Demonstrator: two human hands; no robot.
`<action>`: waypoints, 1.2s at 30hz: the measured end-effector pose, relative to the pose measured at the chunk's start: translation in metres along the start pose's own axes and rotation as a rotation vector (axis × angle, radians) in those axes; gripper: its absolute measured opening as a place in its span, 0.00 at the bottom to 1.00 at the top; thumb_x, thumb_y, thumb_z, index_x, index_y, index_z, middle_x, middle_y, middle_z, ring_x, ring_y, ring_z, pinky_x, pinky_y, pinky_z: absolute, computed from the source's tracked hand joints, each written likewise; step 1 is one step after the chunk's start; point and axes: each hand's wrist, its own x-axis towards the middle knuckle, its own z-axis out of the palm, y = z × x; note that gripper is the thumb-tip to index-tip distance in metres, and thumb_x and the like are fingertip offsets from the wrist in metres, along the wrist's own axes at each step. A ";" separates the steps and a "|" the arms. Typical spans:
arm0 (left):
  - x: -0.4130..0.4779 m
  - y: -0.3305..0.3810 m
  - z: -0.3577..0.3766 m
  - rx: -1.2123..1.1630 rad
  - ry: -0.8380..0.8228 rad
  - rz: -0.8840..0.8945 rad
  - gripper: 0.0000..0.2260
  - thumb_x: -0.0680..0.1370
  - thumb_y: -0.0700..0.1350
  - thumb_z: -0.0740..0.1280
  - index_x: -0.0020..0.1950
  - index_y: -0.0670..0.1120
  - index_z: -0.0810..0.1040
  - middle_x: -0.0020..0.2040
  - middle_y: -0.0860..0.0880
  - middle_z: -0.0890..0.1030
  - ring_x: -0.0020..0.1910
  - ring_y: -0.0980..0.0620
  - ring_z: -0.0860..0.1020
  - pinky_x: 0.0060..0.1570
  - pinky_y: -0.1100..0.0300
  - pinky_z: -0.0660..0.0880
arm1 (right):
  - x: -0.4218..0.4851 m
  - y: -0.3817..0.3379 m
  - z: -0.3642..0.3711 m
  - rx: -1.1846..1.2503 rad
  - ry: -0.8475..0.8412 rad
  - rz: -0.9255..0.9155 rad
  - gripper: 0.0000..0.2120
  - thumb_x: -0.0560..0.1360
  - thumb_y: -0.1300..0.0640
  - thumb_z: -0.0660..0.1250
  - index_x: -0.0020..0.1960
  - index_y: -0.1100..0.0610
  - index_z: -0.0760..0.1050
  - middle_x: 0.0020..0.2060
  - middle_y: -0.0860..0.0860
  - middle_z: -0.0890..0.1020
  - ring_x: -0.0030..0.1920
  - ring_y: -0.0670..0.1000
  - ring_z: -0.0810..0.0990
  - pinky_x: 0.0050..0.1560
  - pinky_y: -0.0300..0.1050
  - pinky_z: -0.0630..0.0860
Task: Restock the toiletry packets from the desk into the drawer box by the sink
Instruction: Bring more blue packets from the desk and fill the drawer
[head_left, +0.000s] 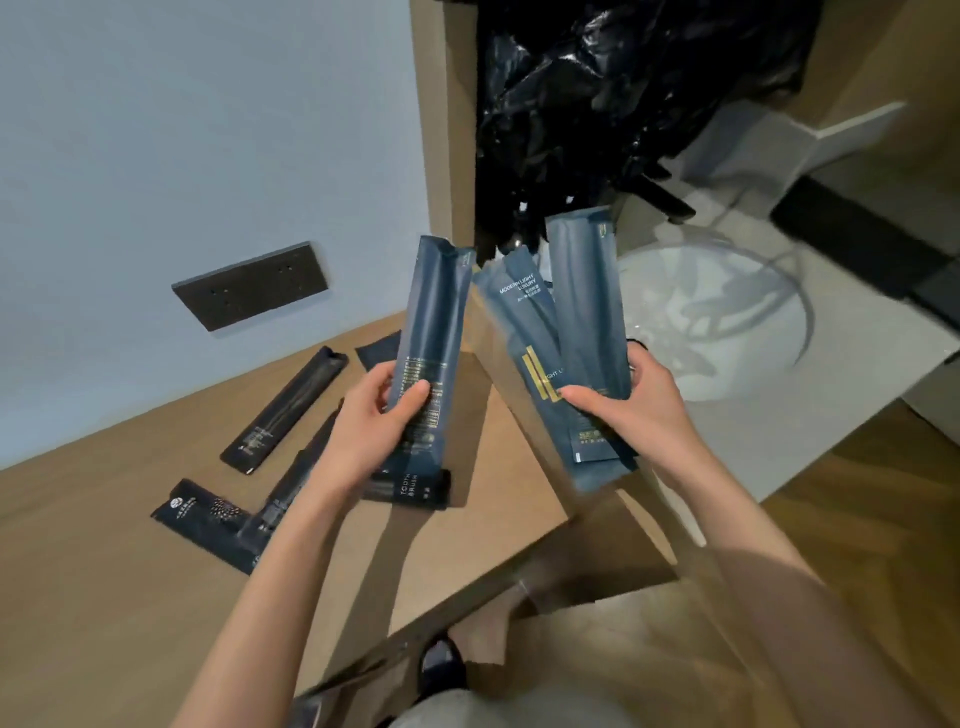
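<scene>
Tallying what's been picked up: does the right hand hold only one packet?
No, the right hand grips at least two: a plain blue packet overlapping a labelled blue packet fanned out beside it.

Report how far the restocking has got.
Done: nothing shows as stocked; no drawer box is in view. In hand: the left hand holds one blue packet, the right hand a blue pair. Left: several black packets lie on the desk, and everything must reach the box.
</scene>
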 end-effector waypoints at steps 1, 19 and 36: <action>-0.004 0.006 0.019 -0.020 -0.022 0.009 0.12 0.78 0.44 0.66 0.61 0.45 0.75 0.50 0.51 0.82 0.46 0.56 0.80 0.43 0.64 0.74 | -0.007 0.005 -0.018 0.013 0.024 0.002 0.23 0.68 0.57 0.77 0.60 0.52 0.74 0.51 0.43 0.82 0.49 0.40 0.81 0.49 0.36 0.77; -0.078 0.088 0.397 -0.040 -0.405 0.225 0.17 0.79 0.35 0.63 0.59 0.56 0.77 0.58 0.54 0.79 0.56 0.55 0.77 0.62 0.56 0.73 | -0.110 0.111 -0.344 0.096 0.255 0.071 0.21 0.71 0.59 0.74 0.62 0.54 0.72 0.53 0.46 0.82 0.51 0.43 0.81 0.45 0.35 0.77; 0.029 0.157 0.655 -0.094 -0.400 0.123 0.02 0.75 0.48 0.71 0.44 0.51 0.82 0.45 0.53 0.85 0.44 0.57 0.82 0.48 0.60 0.78 | 0.022 0.176 -0.537 0.016 0.267 0.063 0.18 0.72 0.58 0.73 0.59 0.51 0.73 0.52 0.46 0.82 0.52 0.43 0.81 0.49 0.39 0.80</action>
